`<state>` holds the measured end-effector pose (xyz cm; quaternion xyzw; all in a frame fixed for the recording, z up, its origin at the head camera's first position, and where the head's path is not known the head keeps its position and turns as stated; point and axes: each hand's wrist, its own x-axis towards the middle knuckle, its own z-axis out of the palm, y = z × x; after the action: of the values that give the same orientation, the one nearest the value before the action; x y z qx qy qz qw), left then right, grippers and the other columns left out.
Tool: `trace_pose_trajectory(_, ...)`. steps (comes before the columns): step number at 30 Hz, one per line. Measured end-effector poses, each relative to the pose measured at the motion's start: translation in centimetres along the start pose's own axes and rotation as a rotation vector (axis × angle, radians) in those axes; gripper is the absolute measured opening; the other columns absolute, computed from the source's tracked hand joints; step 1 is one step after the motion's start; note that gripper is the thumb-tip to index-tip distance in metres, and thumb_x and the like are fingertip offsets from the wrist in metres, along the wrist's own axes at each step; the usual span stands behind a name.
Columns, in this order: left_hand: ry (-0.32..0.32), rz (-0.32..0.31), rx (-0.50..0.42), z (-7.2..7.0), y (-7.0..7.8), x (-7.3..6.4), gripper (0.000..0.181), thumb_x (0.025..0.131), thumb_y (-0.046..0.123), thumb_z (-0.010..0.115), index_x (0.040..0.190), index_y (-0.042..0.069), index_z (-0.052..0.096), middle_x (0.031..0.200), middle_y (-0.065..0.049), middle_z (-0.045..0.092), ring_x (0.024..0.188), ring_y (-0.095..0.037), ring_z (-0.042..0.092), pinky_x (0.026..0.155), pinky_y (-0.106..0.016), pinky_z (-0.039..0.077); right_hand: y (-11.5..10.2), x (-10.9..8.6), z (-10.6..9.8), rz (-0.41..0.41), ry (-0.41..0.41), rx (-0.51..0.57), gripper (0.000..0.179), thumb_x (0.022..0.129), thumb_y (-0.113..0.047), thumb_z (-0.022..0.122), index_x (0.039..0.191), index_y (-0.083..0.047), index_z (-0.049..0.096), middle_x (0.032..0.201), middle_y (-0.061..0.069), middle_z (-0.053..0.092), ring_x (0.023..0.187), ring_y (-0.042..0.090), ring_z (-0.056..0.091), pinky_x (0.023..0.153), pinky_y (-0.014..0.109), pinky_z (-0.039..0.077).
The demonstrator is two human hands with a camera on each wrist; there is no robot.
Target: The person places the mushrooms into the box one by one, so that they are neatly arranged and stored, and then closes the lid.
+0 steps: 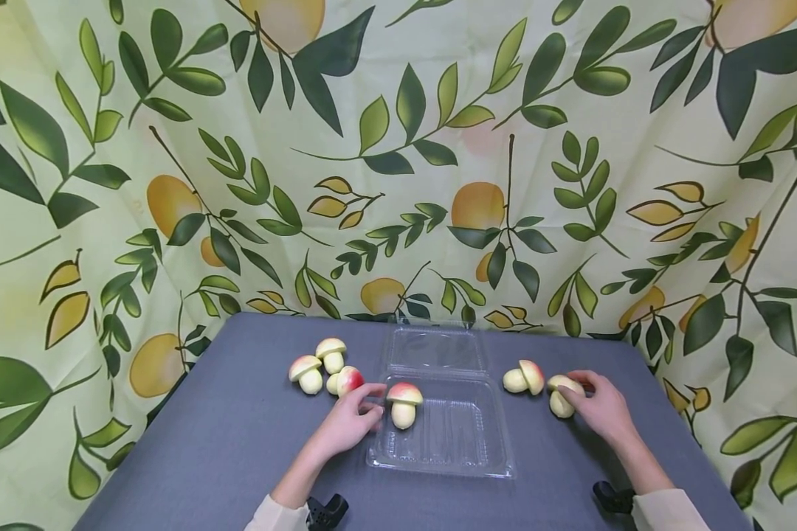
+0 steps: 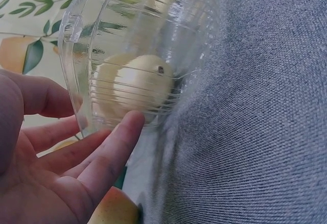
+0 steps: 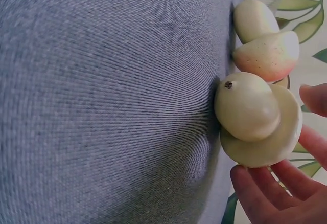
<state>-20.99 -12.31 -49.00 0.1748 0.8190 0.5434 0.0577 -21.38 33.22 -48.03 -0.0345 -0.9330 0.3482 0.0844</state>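
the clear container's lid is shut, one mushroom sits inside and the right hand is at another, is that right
The lid isn't shut: the head view shows it folded back. One mushroom does sit inside the clear container, and the right hand is at another mushroom.

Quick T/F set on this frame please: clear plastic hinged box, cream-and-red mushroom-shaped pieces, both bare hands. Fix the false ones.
1. The clear plastic hinged box stands open, its transparent lid folded back. True.
2. Two mushroom-shaped pieces lie in the box's tray. False: only one does, a red-capped, cream-stemmed mushroom-shaped piece.
3. A cluster of three cream-and-red mushroom-shaped pieces lies left of the box on the grey-blue cloth surface. True.
4. The bare left hand is at the box's right side. False: the bare left hand is at its left side.
5. The bare right hand is at the pale mushroom-shaped piece farthest right. True.
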Motion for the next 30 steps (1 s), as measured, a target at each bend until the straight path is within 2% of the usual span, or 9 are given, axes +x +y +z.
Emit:
trace_pose_trajectory(9,0.000,0.004,0.011,-0.02,-0.06,0.02,0.041,0.098,0.003,0.059,0.138,-0.003,0.055,0.134,-0.023,0.057,0.081,-0.024,0.071,0.069,-0.026,0.058,0.21,-0.04,0.49,-0.013,0.017,-0.005,0.054,0.095,-0.034,0.072,0.126,0.008,0.059,0.121,0.030,0.060,0.112,0.045,0.056,0.089,0.055,0.044)
trace_pose_trajectory(16,0.002,0.007,0.010,0.02,-0.20,0.01,0.041,0.098,0.003,0.060,0.138,-0.004,0.055,0.134,-0.024,0.057,0.080,-0.026,0.071,0.069,-0.026,0.058,0.39,-0.15,0.80,-0.009,0.027,0.008,0.053,0.095,-0.035,0.072,0.126,0.007,0.060,0.121,0.030,0.061,0.112,0.045,0.058,0.090,0.055,0.045)
trace_pose_trajectory(30,0.001,0.003,0.005,0.00,-0.10,0.08,0.042,0.097,0.003,0.059,0.138,-0.005,0.055,0.134,-0.024,0.057,0.082,-0.027,0.071,0.069,-0.026,0.058,0.57,-0.76,0.70,-0.011,0.039,0.027,0.050,0.095,-0.036,0.072,0.123,0.004,0.063,0.118,0.026,0.064,0.106,0.041,0.061,0.081,0.042,0.048)
